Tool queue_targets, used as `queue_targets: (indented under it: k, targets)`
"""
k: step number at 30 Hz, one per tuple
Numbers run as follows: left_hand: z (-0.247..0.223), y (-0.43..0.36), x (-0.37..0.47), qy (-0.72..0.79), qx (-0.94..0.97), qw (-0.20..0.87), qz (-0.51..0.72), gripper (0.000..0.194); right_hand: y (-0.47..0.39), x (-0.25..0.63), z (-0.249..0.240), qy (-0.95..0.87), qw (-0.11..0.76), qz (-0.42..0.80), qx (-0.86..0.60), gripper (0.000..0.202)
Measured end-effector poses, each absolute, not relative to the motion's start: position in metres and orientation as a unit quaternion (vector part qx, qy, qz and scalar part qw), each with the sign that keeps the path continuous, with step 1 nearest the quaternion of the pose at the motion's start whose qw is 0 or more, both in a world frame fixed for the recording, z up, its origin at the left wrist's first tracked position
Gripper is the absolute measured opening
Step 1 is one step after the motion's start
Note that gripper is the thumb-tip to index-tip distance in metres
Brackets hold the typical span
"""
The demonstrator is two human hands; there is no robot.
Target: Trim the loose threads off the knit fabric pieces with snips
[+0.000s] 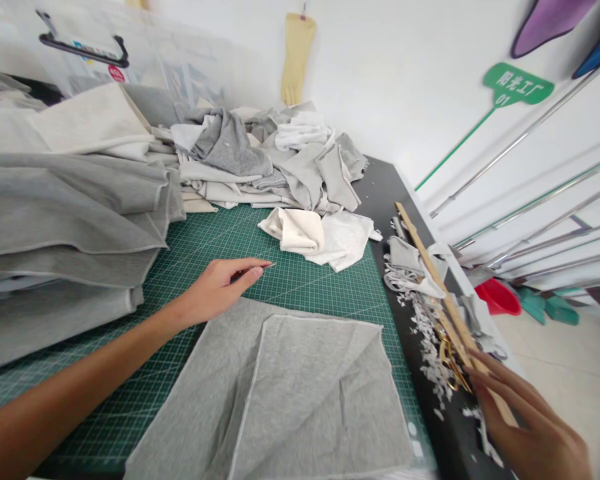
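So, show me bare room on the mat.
Bare green mat shows between the stacked gray fabric, scrap pile and left hand, and below the white cloth. Crowded: the black tabletop at right, with scissors, wooden strip and clippings.

Two grips are showing: one left grip (220, 287), one right grip (535, 420). One small pointed tool (271, 265) is poking out of the left grip. Two overlapping grey cloth layers (325, 393) are lying just nearer than it; one cream cloth (300, 230) and one white cloth (347, 237) are resting beyond it. One pair of gold-handled scissors (449, 363) is lying beside the right grip. Far beyond the left grip, one yellow glove (297, 57) is hanging; the heaped scraps (280, 157) are lying too tangled for counting.
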State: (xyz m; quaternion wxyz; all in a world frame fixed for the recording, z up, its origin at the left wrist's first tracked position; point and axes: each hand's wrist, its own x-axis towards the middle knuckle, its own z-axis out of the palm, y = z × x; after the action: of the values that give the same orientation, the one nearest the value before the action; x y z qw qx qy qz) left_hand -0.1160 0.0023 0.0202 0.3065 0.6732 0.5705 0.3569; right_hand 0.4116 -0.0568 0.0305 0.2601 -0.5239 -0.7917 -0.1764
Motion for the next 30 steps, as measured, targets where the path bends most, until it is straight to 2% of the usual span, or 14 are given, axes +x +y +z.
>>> queue_targets:
  k: [3, 5, 10, 14, 19, 25, 27, 30]
  targets:
    - [0.018, 0.003, -0.117, 0.569, 0.671, 0.314, 0.356, 0.045, -0.053, 0.396, 0.036, -0.797, 0.258, -0.196, -0.510, 0.023]
    - [0.017, 0.003, -0.117, 0.569, 0.668, 0.320, 0.356, 0.047, -0.055, 0.386, 0.040, -0.763, 0.267, -0.202, -0.553, 0.026]
    - [0.016, 0.004, -0.118, 0.569, 0.656, 0.332, 0.370, 0.051, -0.062, 0.378, 0.046, -0.692, 0.273, -0.117, -0.658, 0.036]
    - [0.015, 0.005, -0.117, 0.561, 0.647, 0.349, 0.381, 0.049, -0.055, 0.381, 0.042, -0.761, 0.302, -0.097, -0.566, 0.023]
    - [0.009, 0.007, -0.119, 0.549, 0.628, 0.383, 0.397, 0.055, -0.047, 0.375, 0.041, -0.798, 0.281, -0.181, -0.502, 0.023]
    - [0.007, 0.009, -0.119, 0.552, 0.610, 0.391, 0.413, 0.058, -0.057, 0.370, 0.045, -0.673, 0.247, -0.229, -0.659, 0.048]
    - [0.010, 0.009, -0.118, 0.557, 0.607, 0.385, 0.416, 0.056, -0.056, 0.367, 0.047, -0.687, 0.253, -0.230, -0.642, 0.045]
    - [0.014, 0.008, -0.117, 0.561, 0.607, 0.377, 0.418, 0.054, -0.054, 0.362, 0.049, -0.741, 0.289, -0.201, -0.572, 0.030]
